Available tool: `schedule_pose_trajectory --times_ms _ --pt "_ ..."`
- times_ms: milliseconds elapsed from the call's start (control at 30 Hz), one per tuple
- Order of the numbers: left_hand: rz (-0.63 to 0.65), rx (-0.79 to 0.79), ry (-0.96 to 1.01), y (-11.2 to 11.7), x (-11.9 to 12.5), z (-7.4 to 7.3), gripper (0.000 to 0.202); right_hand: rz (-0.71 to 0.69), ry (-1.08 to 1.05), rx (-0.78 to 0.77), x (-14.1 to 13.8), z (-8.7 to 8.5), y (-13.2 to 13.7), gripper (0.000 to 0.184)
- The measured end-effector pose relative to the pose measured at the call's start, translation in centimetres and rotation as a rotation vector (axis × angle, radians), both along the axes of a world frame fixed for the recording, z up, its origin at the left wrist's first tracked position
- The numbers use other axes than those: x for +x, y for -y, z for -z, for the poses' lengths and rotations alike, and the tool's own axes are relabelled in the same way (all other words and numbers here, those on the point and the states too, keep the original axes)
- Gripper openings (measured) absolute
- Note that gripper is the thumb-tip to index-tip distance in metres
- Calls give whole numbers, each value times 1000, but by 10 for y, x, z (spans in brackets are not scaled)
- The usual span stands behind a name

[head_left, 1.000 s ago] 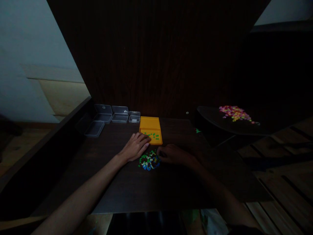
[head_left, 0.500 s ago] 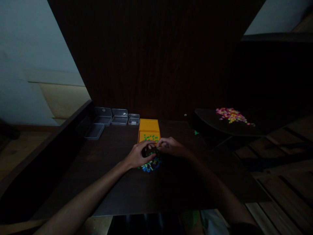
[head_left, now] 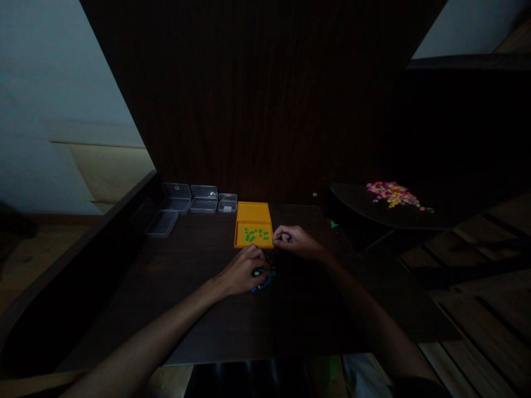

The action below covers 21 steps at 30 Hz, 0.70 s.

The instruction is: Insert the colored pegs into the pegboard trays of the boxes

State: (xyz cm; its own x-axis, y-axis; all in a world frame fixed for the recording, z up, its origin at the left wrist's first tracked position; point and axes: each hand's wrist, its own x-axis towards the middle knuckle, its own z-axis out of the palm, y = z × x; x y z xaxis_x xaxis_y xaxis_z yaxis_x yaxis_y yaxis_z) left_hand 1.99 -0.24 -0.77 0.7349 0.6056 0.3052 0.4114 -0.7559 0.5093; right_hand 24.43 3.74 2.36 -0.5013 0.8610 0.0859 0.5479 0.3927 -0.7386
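Nearest me along the dark desk [head_left: 199,326]: a pile of small pieces [head_left: 267,278], blue and a few pale ones showing, partly covered. Left hand [head_left: 241,272] bent over it, fingers and thumb curved; can't tell from here if it has a piece. Just beyond, right hand [head_left: 297,241], fingers curled together at the right edge of the yellow box [head_left: 253,211]; can't tell whether anything's pinched. Box stands open, lid side away from the person, green pieces [head_left: 251,235] scattered in the near half. Left of it, clear plastic boxes [head_left: 203,204], lids open. Off right, pink-and-yellow heap [head_left: 394,194] on a dark side shelf [head_left: 360,209]. Tall dark panel [head_left: 265,99] behind.
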Motion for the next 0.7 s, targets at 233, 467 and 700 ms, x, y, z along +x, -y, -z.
schedule_pose_trajectory --times_ms 233,467,700 --pt "-101 -24 15 1 7 8 11 70 25 97 -7 2 -12 17" --pt "-173 -44 41 2 13 11 4 -1 144 188 -26 5 -30 10" --pt "-173 -74 72 4 13 9 7 -119 212 273 -35 14 -39 8"
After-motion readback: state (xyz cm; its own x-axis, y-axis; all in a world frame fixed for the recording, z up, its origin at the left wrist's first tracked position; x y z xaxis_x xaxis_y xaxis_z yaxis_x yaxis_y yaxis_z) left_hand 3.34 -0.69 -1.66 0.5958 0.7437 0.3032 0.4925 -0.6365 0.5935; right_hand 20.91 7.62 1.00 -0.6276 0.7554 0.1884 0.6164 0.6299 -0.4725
